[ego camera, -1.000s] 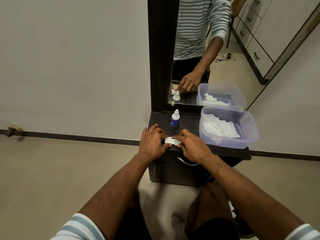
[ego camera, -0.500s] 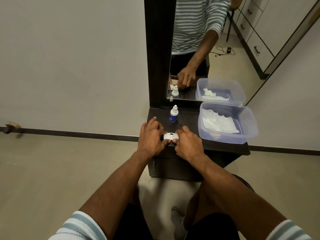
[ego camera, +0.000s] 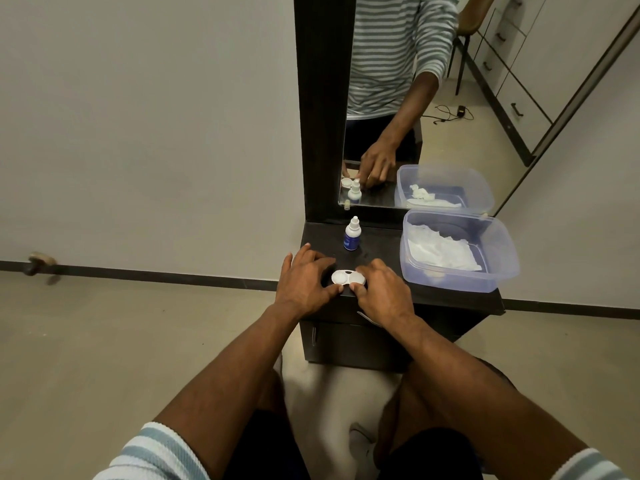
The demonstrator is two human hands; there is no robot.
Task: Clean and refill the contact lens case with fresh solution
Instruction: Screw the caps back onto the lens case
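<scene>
Since a second ago we've spread our hands, left hand (ego camera: 306, 280) and right hand (ego camera: 381, 291) pinching the contact lens case (ego camera: 348, 277) on the tabletop (ego camera: 381, 244); probably uncapping next, solution bottle (ego camera: 352, 233) at 12 o'clock.

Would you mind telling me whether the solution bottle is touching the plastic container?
Apart. The head view shows the solution bottle standing left of the plastic container, with a bare strip of dark tabletop between them.

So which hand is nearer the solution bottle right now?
Left. The left hand sits just in front and left of the solution bottle; the right hand is farther, in front and to its right, at the lens case.
</scene>
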